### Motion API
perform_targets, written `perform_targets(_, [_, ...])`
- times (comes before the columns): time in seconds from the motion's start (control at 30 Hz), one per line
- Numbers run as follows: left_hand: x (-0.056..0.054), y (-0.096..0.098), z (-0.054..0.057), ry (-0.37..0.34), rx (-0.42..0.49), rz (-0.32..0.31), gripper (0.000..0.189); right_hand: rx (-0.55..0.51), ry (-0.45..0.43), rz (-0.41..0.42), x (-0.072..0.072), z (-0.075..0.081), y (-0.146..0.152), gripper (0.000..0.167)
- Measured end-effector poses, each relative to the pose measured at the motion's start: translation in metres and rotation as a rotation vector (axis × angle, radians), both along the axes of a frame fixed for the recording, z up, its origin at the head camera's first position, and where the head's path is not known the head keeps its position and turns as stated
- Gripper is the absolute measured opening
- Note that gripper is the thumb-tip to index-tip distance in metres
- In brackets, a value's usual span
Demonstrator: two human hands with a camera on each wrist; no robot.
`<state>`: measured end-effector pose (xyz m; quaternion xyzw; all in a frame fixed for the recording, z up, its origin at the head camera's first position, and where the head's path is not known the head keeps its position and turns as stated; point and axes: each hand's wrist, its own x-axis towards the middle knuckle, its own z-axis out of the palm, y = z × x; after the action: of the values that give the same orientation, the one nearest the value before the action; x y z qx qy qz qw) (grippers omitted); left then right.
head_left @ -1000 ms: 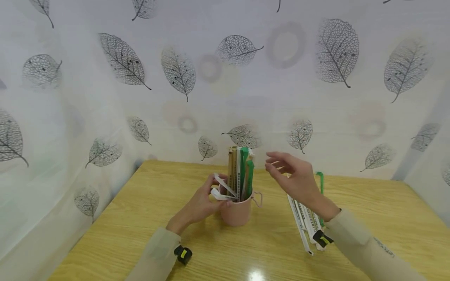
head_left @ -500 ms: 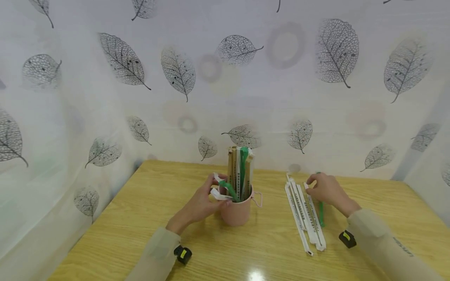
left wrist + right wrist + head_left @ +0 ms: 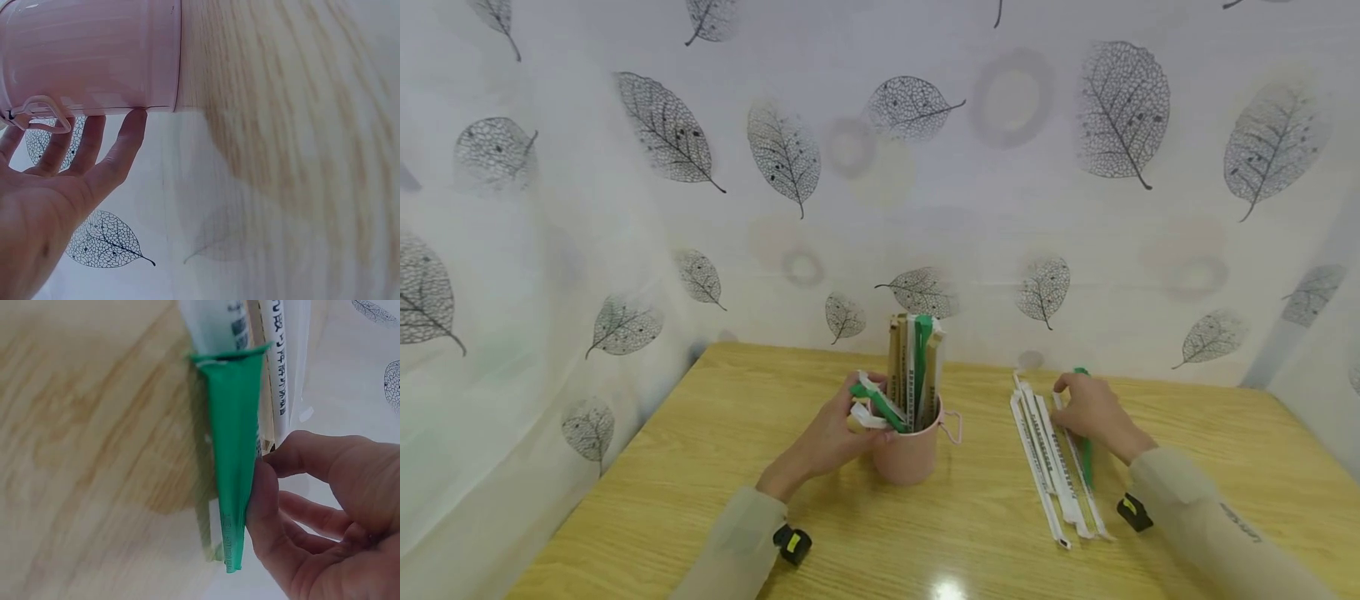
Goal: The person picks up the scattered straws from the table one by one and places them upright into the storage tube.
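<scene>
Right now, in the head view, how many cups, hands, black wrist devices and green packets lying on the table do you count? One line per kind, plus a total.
Pink cup: 1
Hands (left hand, right hand): 2
Black wrist devices: 2
Green packet lying on the table: 1
Total: 6

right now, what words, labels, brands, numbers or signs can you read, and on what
Nothing is legible.
White wrappers on the table: dark characters, too blurred.
Upright wrappers in the pink cup: dark characters, too small.
Green wrapper: faint print, too small.
Right sleeve: dark print, too blurred.
</scene>
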<state>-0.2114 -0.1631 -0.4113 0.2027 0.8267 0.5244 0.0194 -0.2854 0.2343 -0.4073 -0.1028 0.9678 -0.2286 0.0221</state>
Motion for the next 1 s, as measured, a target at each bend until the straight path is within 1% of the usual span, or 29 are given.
perform_targets(0.13, [0.0,0.001,-0.001,0.008,-0.001,-0.004,0.067,0.0,0.009,-0.011,0.003,-0.001,0.002,0.052])
perform_targets(0.27, [0.0,0.002,-0.001,0.01,-0.006,-0.002,0.067,-0.052,-0.013,-0.032,0.007,0.002,0.004,0.06])
perform_targets(0.37, [0.0,0.003,-0.001,0.012,-0.01,-0.001,0.067,-0.085,0.036,-0.042,0.009,0.011,0.005,0.061])
perform_targets(0.4, [0.001,0.002,-0.001,0.013,-0.01,-0.001,0.067,-0.096,0.062,-0.045,0.01,0.015,0.005,0.06])
perform_targets(0.5, [0.001,0.002,-0.001,0.013,-0.008,-0.002,0.067,-0.127,0.179,-0.057,0.011,0.029,0.004,0.058])
perform_targets(0.67, [0.002,0.001,0.0,0.007,-0.011,-0.001,0.067,-0.232,0.331,-0.075,0.016,0.05,-0.001,0.058])
perform_targets(0.8, [0.002,0.001,0.001,-0.005,-0.02,0.005,0.067,-0.299,0.465,-0.088,0.021,0.062,-0.007,0.059])
perform_targets(0.9, [0.002,0.002,0.002,0.001,-0.028,0.007,0.069,-0.344,0.56,-0.107,0.024,0.071,-0.012,0.057])
perform_targets(1.0, [0.002,0.002,0.002,0.017,-0.037,0.008,0.07,-0.397,0.622,-0.124,0.028,0.079,-0.019,0.054])
